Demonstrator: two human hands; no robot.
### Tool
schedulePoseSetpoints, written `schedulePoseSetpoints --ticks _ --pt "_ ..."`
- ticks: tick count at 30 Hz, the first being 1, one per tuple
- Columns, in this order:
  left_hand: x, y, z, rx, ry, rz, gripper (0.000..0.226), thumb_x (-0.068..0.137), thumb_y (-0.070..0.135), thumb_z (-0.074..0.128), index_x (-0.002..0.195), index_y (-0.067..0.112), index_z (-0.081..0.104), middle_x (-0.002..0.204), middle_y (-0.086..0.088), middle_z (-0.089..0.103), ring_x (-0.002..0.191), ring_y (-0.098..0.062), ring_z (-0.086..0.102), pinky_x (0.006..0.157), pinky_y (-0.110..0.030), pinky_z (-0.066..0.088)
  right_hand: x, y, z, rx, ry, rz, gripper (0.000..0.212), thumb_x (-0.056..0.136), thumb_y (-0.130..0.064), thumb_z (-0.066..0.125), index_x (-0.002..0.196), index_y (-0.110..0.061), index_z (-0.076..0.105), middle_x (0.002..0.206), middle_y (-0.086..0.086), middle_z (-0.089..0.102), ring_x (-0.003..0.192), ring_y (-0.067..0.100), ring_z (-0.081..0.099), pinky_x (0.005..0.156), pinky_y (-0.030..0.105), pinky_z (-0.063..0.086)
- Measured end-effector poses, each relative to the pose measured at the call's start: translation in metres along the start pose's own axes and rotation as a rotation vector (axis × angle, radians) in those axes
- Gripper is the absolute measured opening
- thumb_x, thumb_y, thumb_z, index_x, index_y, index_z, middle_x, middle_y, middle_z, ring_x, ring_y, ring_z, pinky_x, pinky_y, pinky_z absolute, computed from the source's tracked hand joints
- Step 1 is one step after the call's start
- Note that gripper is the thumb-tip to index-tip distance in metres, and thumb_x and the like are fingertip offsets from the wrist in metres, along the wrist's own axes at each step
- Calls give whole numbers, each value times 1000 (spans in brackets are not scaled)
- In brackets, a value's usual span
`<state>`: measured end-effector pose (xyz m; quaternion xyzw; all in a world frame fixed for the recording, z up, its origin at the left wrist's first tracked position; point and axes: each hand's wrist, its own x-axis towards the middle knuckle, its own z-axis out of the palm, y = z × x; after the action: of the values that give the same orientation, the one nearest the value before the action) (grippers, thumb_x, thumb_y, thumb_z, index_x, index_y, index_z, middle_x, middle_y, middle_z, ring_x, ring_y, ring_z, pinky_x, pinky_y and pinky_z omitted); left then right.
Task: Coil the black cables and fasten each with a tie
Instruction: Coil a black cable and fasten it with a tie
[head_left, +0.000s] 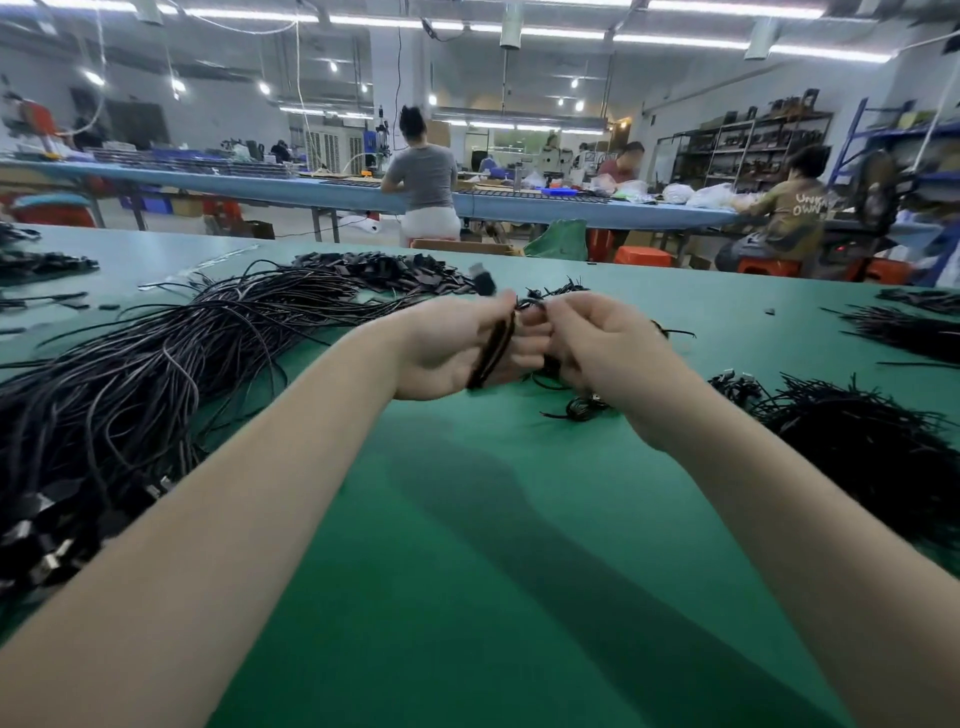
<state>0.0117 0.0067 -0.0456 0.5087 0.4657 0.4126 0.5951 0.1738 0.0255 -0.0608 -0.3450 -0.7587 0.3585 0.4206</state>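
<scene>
At the far left of a green worktable (467, 519), a large heap of loose black cables (130, 374) sprawled toward the near edge, metal plugs (52, 561) showing at the ends closest to the camera. Beyond it, a flat pile of small black pieces (384, 270) lay near the table's far edge; what they were could not be told. Above the middle of the table a person's left hand (447, 348) was closed around a coiled cable (491, 351), the bundle standing roughly upright across the palm with the fingers curled over it and a blurred plug (483, 280) sticking up past the fingertips. Just beside it, and touching at the fingertips, the right hand (602, 343) pinched something thin and black at the top of the coil; whether this was a tie could not be made out through the blur. Under the right wrist a small finished coil (584, 408) lay on the table. Farther right, a dense pile of black strands (862, 441) spread to the table's edge, with another cluster (904, 327) behind it. In the background, three workers (423, 176) sat at a long blue bench (260, 182) under strip lights, with shelving (748, 150) along the right wall.
</scene>
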Motion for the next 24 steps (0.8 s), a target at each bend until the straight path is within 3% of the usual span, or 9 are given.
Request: schedulePoseSetpoints --ticks 4,6,8,10,12,14,17,22,24 --pt "-1 6 -5 -290 -3 214 45 105 36 28 117 8 61 110 -5 71 100 -15 69 71 -22 57 -11 4 24 66 -131 -13 26 101 -20 44 89 -24 67 54 -11 59 48 8 54 54 24 45" --pt "-4 9 -5 -394 3 276 37 104 34 32 105 12 63 83 3 71 85 -13 70 66 -23 56 -14 15 24 101 -203 79 23 100 -23 47 94 -22 69 67 -8 68 61 9 61 67 29 49" --pt "-5 11 -5 -499 18 285 31 103 36 36 88 19 58 58 11 53 59 -5 59 57 -19 48 -15 28 21 136 -217 178 19 98 -28 52 97 -22 70 84 -6 74 77 9 67 79 30 51" --pt "-3 10 -6 -523 -12 269 33 103 38 34 81 22 52 52 11 38 45 -1 40 50 -15 38 -13 39 18 229 -160 268 17 96 -31 54 101 -25 69 99 -8 73 91 13 66 88 33 51" --pt "-2 4 -4 -479 -69 230 34 103 39 32 79 23 48 52 11 35 42 -2 33 47 -14 33 -8 42 16 463 -156 391 21 98 -34 51 108 -22 66 105 -4 72 92 17 67 85 34 53" --pt "2 -5 1 -416 -106 179 33 103 39 31 78 23 46 54 12 37 44 0 34 48 -14 35 -5 38 15 682 -207 465 25 99 -34 49 103 -15 64 92 1 73 89 20 70 79 32 56" --pt "8 -14 11 -320 -41 112 33 103 35 32 78 19 46 58 10 45 51 -5 50 55 -18 49 -7 41 19 672 -219 421 17 96 -28 54 91 -13 62 65 -3 65 82 19 71 79 30 56" --pt "8 -9 8 -155 41 101 35 104 32 36 77 15 51 61 2 59 69 -16 67 77 -28 54 -9 48 20 746 -111 416 13 95 -12 54 89 -12 66 64 -2 67 66 14 67 66 24 56" --pt "6 -10 3 -172 8 63 35 103 34 35 77 17 51 59 5 56 67 -14 65 75 -26 54 -9 47 23 741 -148 448 15 97 -15 52 89 -13 64 63 -2 65 68 17 63 64 26 55"
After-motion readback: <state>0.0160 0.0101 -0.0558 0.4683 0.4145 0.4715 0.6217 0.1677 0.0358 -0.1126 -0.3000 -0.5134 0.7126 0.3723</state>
